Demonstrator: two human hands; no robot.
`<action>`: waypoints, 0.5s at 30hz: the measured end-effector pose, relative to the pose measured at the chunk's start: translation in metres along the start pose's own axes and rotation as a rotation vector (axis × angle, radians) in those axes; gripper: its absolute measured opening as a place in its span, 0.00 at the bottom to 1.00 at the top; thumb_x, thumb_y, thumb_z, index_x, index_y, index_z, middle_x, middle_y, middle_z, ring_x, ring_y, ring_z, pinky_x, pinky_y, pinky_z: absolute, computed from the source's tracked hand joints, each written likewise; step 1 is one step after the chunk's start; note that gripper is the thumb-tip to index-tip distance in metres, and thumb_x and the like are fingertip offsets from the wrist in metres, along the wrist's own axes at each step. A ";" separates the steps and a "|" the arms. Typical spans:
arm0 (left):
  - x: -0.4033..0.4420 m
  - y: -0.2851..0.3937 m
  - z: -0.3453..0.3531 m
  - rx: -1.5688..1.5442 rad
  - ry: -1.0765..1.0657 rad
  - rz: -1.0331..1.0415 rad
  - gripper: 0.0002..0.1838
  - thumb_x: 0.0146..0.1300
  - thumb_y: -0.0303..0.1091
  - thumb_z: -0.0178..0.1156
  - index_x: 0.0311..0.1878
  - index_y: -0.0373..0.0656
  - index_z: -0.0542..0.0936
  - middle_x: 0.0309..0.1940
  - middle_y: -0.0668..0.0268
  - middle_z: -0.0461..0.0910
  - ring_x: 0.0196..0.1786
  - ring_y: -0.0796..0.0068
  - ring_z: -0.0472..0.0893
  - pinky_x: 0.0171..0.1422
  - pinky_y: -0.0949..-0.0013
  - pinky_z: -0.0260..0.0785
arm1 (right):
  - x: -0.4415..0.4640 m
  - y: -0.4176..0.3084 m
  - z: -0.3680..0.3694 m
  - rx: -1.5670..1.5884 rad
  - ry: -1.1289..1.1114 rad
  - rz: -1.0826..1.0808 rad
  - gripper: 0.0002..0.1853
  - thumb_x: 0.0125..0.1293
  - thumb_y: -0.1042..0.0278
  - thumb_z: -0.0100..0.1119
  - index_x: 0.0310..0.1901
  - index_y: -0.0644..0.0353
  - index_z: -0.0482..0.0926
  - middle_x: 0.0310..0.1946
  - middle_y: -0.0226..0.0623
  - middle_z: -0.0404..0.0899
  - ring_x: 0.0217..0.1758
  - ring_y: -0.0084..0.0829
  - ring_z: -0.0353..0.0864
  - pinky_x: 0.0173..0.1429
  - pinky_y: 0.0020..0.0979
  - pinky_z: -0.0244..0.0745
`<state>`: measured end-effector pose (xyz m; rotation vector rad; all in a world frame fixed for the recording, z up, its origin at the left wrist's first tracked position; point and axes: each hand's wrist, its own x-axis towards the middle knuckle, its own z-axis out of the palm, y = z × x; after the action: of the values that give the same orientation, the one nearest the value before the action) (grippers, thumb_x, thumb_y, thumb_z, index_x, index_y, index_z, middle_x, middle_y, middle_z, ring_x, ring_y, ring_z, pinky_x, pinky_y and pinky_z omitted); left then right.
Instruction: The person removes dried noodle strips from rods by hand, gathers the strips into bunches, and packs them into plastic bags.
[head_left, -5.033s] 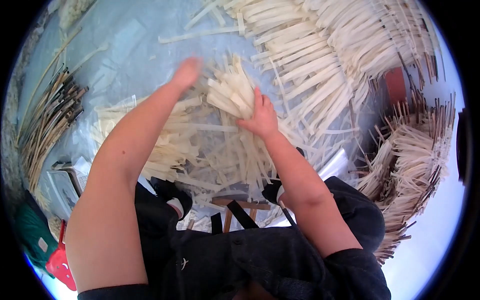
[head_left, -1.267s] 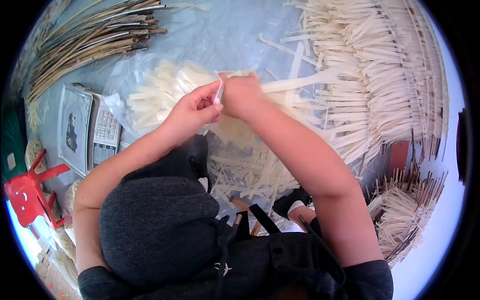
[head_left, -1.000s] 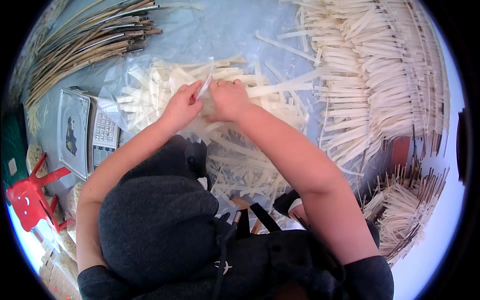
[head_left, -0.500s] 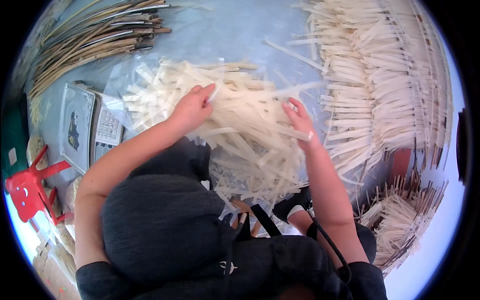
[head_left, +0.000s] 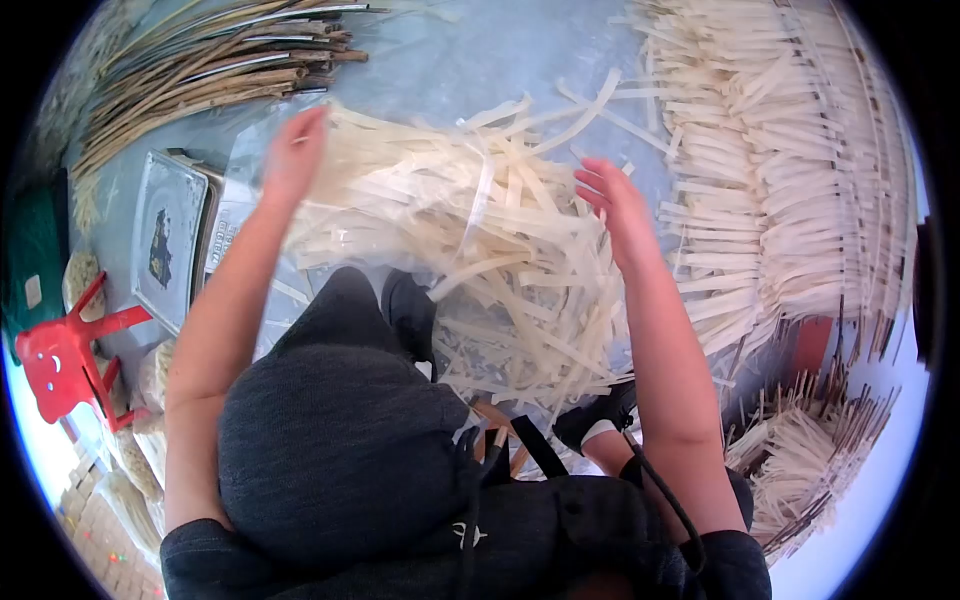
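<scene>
A loose heap of pale, flat dried strips (head_left: 530, 270) lies on the floor in front of me. A clear plastic bag (head_left: 350, 235) covers its left part. My left hand (head_left: 295, 160) is at the bag's upper left edge; motion smears its fingers, and whether they grip the plastic cannot be made out. At the heap's right side, my right hand (head_left: 615, 205) is open, its fingers apart and slightly bent, with nothing visible in it.
Long strips hang in dense rows on sticks (head_left: 750, 180) at right, with another bundle (head_left: 800, 450) below. Brown sticks (head_left: 230, 65) lie at upper left. A scale (head_left: 170, 235) stands left, beyond it a red plastic stool (head_left: 60, 370). My knee (head_left: 340, 310) is close to the heap.
My left hand has moved up and left from the middle of the heap to the bag's edge. The right hand has shifted slightly, and the plastic now spreads differently over the strips.
</scene>
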<state>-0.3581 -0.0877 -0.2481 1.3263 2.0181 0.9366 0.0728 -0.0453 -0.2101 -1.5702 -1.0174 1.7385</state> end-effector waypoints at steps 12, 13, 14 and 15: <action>0.000 -0.007 -0.051 0.074 -0.398 -0.724 0.31 0.69 0.61 0.48 0.62 0.45 0.74 0.55 0.61 0.78 0.59 0.60 0.75 0.63 0.58 0.66 | -0.033 0.012 0.076 -0.005 -0.032 0.176 0.40 0.66 0.31 0.47 0.69 0.56 0.64 0.62 0.43 0.70 0.61 0.37 0.71 0.62 0.38 0.64; 0.005 -0.012 -0.047 0.070 -0.400 -0.727 0.31 0.69 0.61 0.48 0.62 0.45 0.74 0.55 0.61 0.78 0.59 0.60 0.75 0.63 0.58 0.66 | -0.025 0.008 0.058 -0.113 0.002 0.214 0.40 0.65 0.31 0.47 0.66 0.58 0.67 0.58 0.42 0.74 0.54 0.36 0.74 0.57 0.36 0.67; 0.013 -0.020 -0.040 0.295 -0.244 -0.332 0.29 0.70 0.57 0.48 0.62 0.44 0.74 0.58 0.57 0.76 0.60 0.57 0.74 0.65 0.57 0.64 | -0.016 0.002 0.042 -0.226 0.034 0.253 0.39 0.65 0.31 0.47 0.63 0.60 0.71 0.54 0.41 0.77 0.47 0.34 0.78 0.52 0.35 0.69; 0.019 -0.025 -0.034 0.504 -0.082 0.069 0.27 0.70 0.53 0.48 0.62 0.44 0.74 0.61 0.54 0.73 0.62 0.54 0.72 0.67 0.56 0.63 | -0.007 -0.003 0.029 -0.233 0.034 0.258 0.39 0.65 0.31 0.47 0.63 0.60 0.71 0.54 0.41 0.77 0.47 0.34 0.78 0.52 0.35 0.69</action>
<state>-0.4048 -0.0857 -0.2486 1.6692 2.2411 0.3972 0.0449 -0.0535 -0.2032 -1.9449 -1.0709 1.8040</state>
